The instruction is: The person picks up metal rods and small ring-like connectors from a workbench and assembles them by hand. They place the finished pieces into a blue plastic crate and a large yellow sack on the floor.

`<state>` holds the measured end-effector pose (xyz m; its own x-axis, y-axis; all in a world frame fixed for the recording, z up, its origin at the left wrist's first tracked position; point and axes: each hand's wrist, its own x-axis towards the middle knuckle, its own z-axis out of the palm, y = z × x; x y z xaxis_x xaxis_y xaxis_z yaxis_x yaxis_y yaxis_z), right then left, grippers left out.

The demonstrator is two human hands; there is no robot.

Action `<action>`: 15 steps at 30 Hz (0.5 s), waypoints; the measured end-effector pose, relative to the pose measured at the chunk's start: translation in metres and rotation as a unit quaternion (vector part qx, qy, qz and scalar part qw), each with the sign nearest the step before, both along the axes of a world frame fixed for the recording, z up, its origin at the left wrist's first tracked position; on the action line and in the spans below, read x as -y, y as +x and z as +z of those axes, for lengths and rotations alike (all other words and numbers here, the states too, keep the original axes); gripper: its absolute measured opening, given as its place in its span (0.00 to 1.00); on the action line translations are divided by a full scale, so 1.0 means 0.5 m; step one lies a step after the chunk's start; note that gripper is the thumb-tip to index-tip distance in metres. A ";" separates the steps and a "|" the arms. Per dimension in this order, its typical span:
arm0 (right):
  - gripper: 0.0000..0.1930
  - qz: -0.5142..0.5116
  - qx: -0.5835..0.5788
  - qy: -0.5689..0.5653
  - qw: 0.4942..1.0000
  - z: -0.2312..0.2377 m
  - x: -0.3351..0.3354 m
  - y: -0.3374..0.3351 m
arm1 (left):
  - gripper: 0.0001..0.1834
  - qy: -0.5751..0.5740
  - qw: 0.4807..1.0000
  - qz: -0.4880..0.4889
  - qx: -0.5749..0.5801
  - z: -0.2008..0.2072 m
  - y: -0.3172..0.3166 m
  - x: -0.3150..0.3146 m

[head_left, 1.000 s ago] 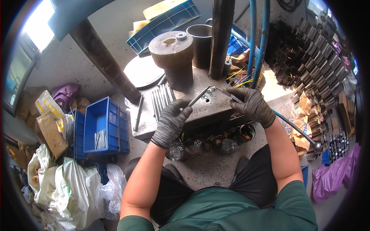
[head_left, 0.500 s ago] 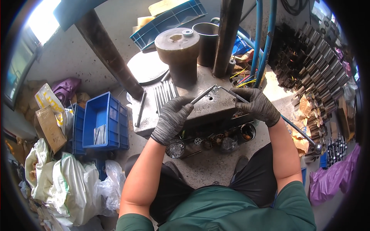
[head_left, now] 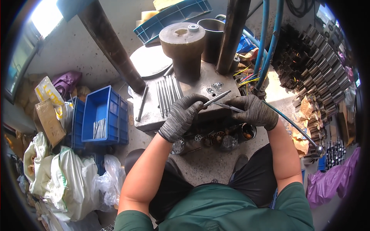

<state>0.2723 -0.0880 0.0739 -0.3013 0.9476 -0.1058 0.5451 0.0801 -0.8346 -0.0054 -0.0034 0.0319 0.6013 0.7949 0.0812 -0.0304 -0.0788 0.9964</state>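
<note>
My left hand (head_left: 180,117), in a grey knitted glove, is closed round a slim metal shaft (head_left: 217,97) that points up and to the right. My gloved right hand (head_left: 254,110) grips a slim grey bent-tip tool (head_left: 231,107), its tip close to the shaft just beyond my left fingers; I cannot tell if they touch. Several small metal rings (head_left: 217,86) lie on the metal worktable (head_left: 144,120) beyond the shaft's end. Left of them, several similar shafts (head_left: 166,96) lie side by side, and one dark rod (head_left: 142,103) lies apart at the table's left edge.
A thick metal column (head_left: 183,44) with a bearing (head_left: 193,27) on top rises behind my hands, between two dark posts (head_left: 111,46). At the left stands a blue bin (head_left: 94,109) holding shafts. Blue hoses (head_left: 266,46) hang at the right, near stacked metal cylinders (head_left: 323,65).
My hands have come closer together and slightly nearer to me. The tool's tip has left the rings and moved alongside the shaft, and the rings are now in plain sight.
</note>
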 end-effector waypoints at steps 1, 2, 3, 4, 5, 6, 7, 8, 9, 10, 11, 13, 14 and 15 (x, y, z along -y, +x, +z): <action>0.27 0.001 -0.001 -0.002 1.000 -0.004 -0.002 -0.006 | 0.14 -0.068 0.998 -0.017 0.004 0.004 0.004 0.004; 0.27 0.012 0.006 0.010 1.000 -0.010 -0.004 -0.009 | 0.16 -0.038 0.999 -0.016 0.016 -0.011 0.011 0.002; 0.27 0.023 0.013 0.025 0.999 -0.012 -0.006 -0.013 | 0.16 -0.039 0.999 -0.015 0.016 -0.011 0.014 0.002; 0.27 0.020 0.009 -0.002 1.000 -0.002 -0.006 -0.019 | 0.16 -0.042 0.998 -0.021 0.030 -0.011 0.015 0.002; 0.27 0.020 0.009 -0.003 1.000 -0.006 -0.007 -0.021 | 0.16 -0.050 0.998 -0.024 0.036 -0.010 0.015 0.003; 0.28 0.031 0.021 0.022 0.999 -0.014 -0.008 -0.021 | 0.16 -0.058 0.997 -0.028 0.042 -0.009 0.017 0.004; 0.28 0.041 0.033 0.047 0.998 -0.018 -0.009 -0.022 | 0.16 -0.065 0.996 -0.032 0.049 -0.008 0.019 0.004; 0.28 0.041 0.033 0.046 0.998 -0.016 -0.009 -0.025 | 0.16 -0.082 0.995 -0.035 0.043 -0.007 0.020 0.004; 0.28 0.046 0.028 0.043 0.998 -0.012 -0.010 -0.029 | 0.18 -0.100 0.994 -0.038 0.037 -0.007 0.020 0.004; 0.28 0.052 0.023 0.040 0.998 -0.008 -0.010 -0.034 | 0.18 -0.101 0.994 -0.038 0.037 -0.005 0.021 0.005; 0.28 0.052 0.022 0.039 0.998 -0.005 -0.011 -0.037 | 0.19 -0.112 0.992 -0.030 0.050 -0.002 0.023 0.008; 0.27 0.055 0.026 0.048 0.997 0.000 -0.011 -0.044 | 0.19 -0.122 0.990 -0.022 0.063 -0.002 0.023 0.006; 0.27 0.056 0.025 0.047 0.997 -0.003 -0.013 -0.046 | 0.20 -0.146 0.985 -0.018 0.084 -0.006 0.022 0.003; 0.27 0.048 0.009 0.039 0.998 -0.008 -0.014 -0.046 | 0.21 -0.171 0.980 -0.016 0.105 -0.011 0.024 -0.001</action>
